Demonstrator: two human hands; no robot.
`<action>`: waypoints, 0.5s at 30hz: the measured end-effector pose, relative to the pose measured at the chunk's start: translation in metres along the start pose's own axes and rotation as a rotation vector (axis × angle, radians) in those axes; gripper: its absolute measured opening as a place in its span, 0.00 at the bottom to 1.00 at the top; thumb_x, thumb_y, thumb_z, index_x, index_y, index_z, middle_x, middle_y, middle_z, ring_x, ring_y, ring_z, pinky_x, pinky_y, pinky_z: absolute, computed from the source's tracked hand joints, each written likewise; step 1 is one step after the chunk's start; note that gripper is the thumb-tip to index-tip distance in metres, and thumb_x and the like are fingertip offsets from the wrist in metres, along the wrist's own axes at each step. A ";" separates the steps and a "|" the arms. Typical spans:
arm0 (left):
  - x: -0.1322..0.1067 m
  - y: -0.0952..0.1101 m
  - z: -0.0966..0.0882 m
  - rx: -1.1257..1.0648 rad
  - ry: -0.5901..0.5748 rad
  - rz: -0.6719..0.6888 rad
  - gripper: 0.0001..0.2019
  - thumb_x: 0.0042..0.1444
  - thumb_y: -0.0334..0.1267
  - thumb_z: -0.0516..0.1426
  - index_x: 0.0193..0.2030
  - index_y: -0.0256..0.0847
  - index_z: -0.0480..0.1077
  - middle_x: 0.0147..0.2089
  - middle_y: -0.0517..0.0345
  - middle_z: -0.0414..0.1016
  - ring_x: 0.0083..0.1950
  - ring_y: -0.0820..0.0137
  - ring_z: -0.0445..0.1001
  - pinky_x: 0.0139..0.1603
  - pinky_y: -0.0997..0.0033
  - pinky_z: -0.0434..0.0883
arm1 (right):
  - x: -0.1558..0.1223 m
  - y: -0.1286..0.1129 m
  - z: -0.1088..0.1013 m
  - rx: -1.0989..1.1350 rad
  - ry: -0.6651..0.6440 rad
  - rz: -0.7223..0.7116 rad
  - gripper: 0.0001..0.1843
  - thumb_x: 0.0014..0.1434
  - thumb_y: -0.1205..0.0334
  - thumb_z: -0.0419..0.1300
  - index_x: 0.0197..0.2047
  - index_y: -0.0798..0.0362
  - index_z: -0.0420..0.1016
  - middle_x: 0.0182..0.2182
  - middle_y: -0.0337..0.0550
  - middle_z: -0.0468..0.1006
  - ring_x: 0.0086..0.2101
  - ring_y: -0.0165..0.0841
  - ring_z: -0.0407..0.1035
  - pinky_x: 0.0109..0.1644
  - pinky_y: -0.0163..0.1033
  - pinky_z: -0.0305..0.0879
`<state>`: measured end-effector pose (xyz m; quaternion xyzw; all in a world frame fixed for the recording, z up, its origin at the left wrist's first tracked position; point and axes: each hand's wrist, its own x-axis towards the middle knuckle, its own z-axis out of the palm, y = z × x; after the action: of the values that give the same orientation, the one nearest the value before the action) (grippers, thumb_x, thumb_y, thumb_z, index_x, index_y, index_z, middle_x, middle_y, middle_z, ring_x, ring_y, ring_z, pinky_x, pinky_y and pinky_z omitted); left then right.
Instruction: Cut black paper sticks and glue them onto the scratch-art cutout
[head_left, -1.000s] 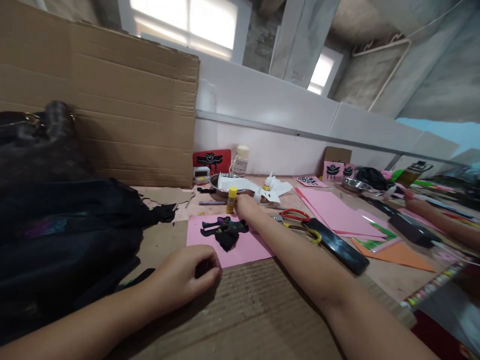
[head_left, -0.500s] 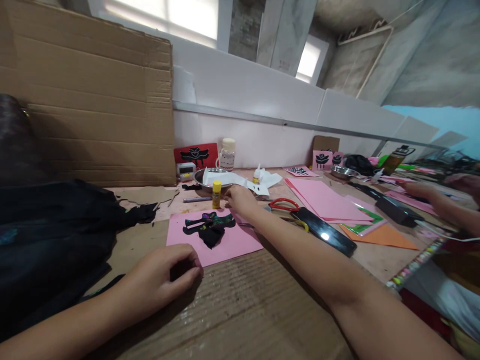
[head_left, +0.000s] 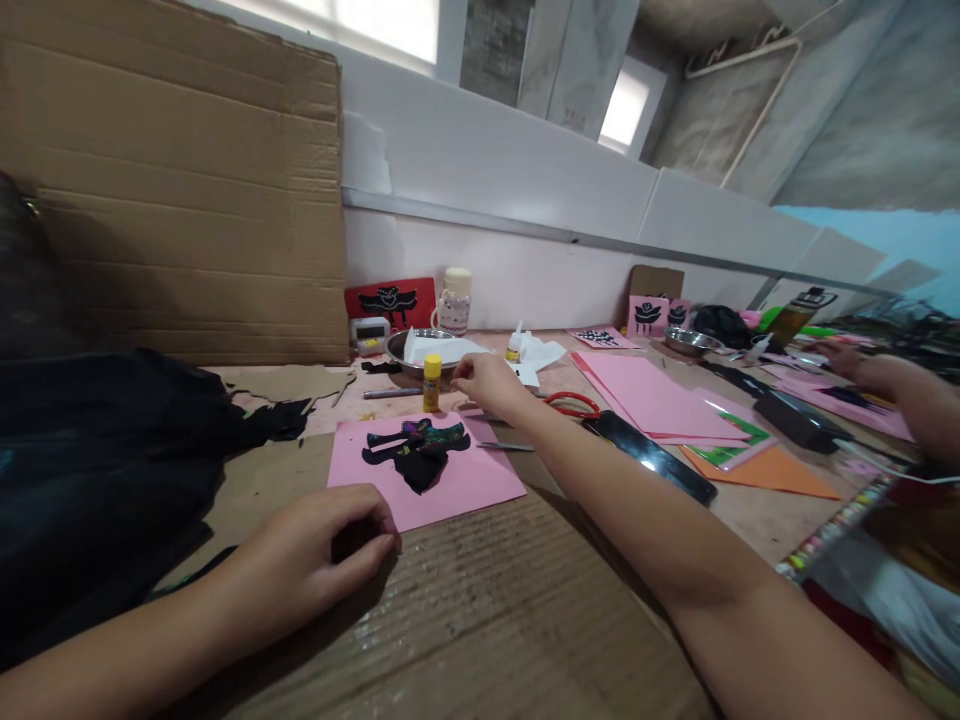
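Observation:
My left hand (head_left: 322, 550) rests curled on the brown table, its fingertips at the near corner of a pink paper sheet (head_left: 487, 482). A black cut-out figure with coloured marks (head_left: 416, 450) lies on that sheet. My right hand (head_left: 487, 380) reaches across the table beyond the sheet. Its fingers are loosely bent and point at a yellow glue stick (head_left: 431, 381), a short gap away from it. I see nothing held in either hand.
A metal bowl (head_left: 399, 350) with white paper, a jar (head_left: 455, 300) and a pen (head_left: 390, 393) sit behind the glue stick. Red scissors (head_left: 574, 403), a black flat device (head_left: 652, 458) and stacked pink sheets (head_left: 645, 390) lie right. A black bag (head_left: 90, 450) and cardboard (head_left: 172, 200) fill the left. Another person's arm (head_left: 892, 385) is far right.
My right hand has drawn back slightly from the bowl area and now sits just right of the glue stick. The view shifted a little. My left hand stays put.

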<state>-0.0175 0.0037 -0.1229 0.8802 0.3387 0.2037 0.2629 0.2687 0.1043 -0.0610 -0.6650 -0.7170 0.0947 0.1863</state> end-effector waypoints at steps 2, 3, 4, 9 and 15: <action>0.000 -0.001 0.000 0.005 0.004 0.004 0.15 0.68 0.50 0.54 0.37 0.46 0.77 0.36 0.56 0.84 0.36 0.63 0.79 0.38 0.67 0.72 | 0.000 0.000 0.000 0.027 0.001 0.007 0.19 0.76 0.54 0.67 0.64 0.53 0.78 0.61 0.51 0.80 0.54 0.44 0.80 0.57 0.55 0.82; 0.000 -0.001 0.000 0.008 0.006 0.005 0.16 0.68 0.50 0.54 0.37 0.46 0.77 0.36 0.56 0.84 0.36 0.63 0.79 0.38 0.67 0.72 | 0.001 0.000 0.001 0.041 0.002 0.011 0.19 0.76 0.54 0.67 0.64 0.53 0.78 0.61 0.51 0.80 0.54 0.44 0.80 0.57 0.55 0.82; 0.000 -0.001 0.000 0.012 0.006 0.005 0.16 0.68 0.51 0.54 0.37 0.46 0.77 0.36 0.56 0.84 0.36 0.63 0.79 0.38 0.66 0.72 | 0.001 0.000 0.002 0.054 0.005 0.014 0.19 0.76 0.54 0.67 0.64 0.53 0.78 0.61 0.51 0.80 0.53 0.44 0.80 0.57 0.55 0.82; 0.001 0.006 -0.004 0.035 -0.043 -0.018 0.17 0.68 0.51 0.53 0.37 0.45 0.77 0.36 0.54 0.84 0.37 0.62 0.80 0.39 0.65 0.74 | 0.000 -0.001 -0.001 0.140 0.032 0.020 0.20 0.75 0.54 0.68 0.65 0.53 0.77 0.61 0.51 0.80 0.54 0.45 0.80 0.57 0.55 0.82; 0.001 0.009 -0.009 0.031 -0.077 -0.003 0.15 0.69 0.49 0.53 0.39 0.45 0.78 0.38 0.54 0.85 0.38 0.62 0.81 0.40 0.67 0.75 | 0.003 0.008 -0.059 0.272 0.117 0.054 0.17 0.76 0.55 0.67 0.62 0.54 0.79 0.56 0.49 0.83 0.49 0.41 0.82 0.52 0.51 0.83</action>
<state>-0.0172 0.0019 -0.1100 0.8908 0.3328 0.1640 0.2623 0.2994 0.1019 -0.0100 -0.6568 -0.6674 0.1570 0.3138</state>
